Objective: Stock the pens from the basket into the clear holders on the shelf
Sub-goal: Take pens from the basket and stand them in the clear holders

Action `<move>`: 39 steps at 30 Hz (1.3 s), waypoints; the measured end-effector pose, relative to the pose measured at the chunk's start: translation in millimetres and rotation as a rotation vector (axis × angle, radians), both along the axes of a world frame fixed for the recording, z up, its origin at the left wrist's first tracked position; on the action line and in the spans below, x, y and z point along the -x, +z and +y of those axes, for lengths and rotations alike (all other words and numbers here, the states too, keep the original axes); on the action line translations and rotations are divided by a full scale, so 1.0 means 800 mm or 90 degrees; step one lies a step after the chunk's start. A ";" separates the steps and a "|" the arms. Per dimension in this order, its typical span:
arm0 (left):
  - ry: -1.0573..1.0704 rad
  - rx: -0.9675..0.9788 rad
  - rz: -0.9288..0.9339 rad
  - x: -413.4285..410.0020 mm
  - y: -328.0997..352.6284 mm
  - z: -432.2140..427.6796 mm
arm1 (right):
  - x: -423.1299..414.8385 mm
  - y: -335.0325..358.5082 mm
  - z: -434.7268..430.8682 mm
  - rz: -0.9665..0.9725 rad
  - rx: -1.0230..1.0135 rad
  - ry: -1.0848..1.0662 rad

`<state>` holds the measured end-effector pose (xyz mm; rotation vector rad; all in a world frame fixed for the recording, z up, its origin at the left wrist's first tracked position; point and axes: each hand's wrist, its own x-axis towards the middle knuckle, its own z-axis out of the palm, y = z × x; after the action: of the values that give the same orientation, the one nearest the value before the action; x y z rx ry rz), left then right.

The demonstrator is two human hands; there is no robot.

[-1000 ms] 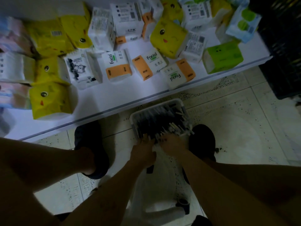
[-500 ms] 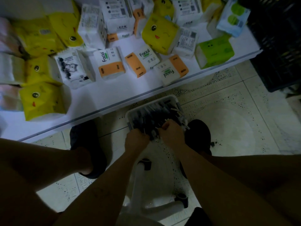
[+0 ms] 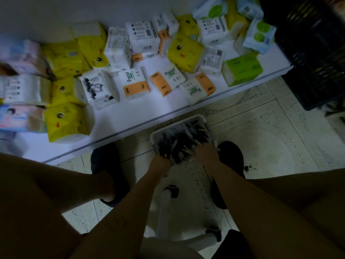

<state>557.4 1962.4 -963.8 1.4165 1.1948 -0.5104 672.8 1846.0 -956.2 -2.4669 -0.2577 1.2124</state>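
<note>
On the floor below the shelf [image 3: 141, 118], the full basket [image 3: 196, 119] of pens [image 3: 183, 142] was gripped by left hand [image 3: 161, 164] and right hand [image 3: 206, 155]; no holders were seen, stocking judged unstarted.

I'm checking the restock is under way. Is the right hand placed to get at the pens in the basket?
Probably yes. The right hand is already at the near edge of the basket, its fingers down among the pens, with nothing covering them.
</note>
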 end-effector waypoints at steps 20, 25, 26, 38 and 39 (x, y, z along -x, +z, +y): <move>0.074 -0.204 -0.417 0.023 0.181 0.025 | 0.050 0.166 0.042 -0.152 -0.452 -0.150; 0.047 -0.278 -0.514 0.022 0.244 0.039 | 0.065 0.236 0.055 -0.062 -0.578 -0.166; 0.041 -0.293 -0.523 0.020 0.258 0.045 | 0.065 0.248 0.059 -0.062 -0.588 -0.165; 0.002 -0.442 -0.784 0.020 0.456 0.102 | 0.066 0.443 0.124 -0.287 -0.820 -0.041; -0.004 -0.429 -0.818 0.023 0.473 0.104 | 0.068 0.462 0.129 -0.308 -0.838 -0.031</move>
<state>538.9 2045.8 -585.1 1.8012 0.2624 0.8258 618.8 1949.0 -587.0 -1.4754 -0.7984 0.1681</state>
